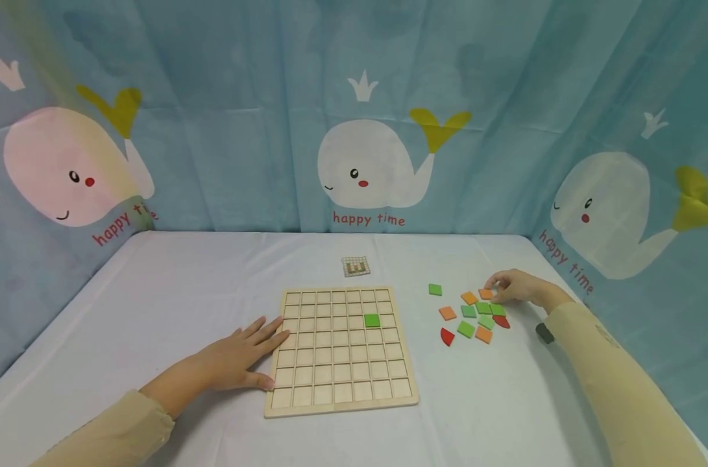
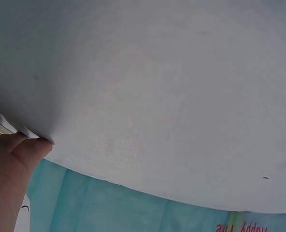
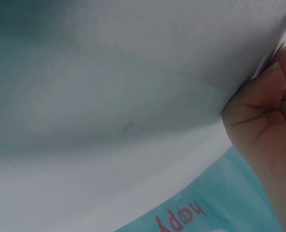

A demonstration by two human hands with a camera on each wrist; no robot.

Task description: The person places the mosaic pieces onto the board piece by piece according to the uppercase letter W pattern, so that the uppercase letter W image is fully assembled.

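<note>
A wooden grid board [image 1: 341, 408] lies on the white table, with one green square tile [image 1: 372, 320] in a cell at its upper right. My left hand [image 1: 237, 357] rests along the board's left edge, fingers spread and fingertips on the rim. To the right, my right hand [image 1: 520, 287] reaches in at the back of a loose group of tiles. Its thumb and index finger pinch an orange square tile [image 1: 485, 294]. Green tiles [image 1: 483, 308] lie just in front of that hand, and a red quarter-round piece [image 1: 501, 322] lies below it. In the right wrist view the fingers [image 3: 266, 89] are bent together at the tabletop.
A small patterned card [image 1: 355, 266] lies behind the board. Another green tile [image 1: 435, 289] sits apart, left of the group. Near the right forearm lies a dark object [image 1: 544, 333]. A blue curtain [image 1: 243, 162] with whale prints stands around the table.
</note>
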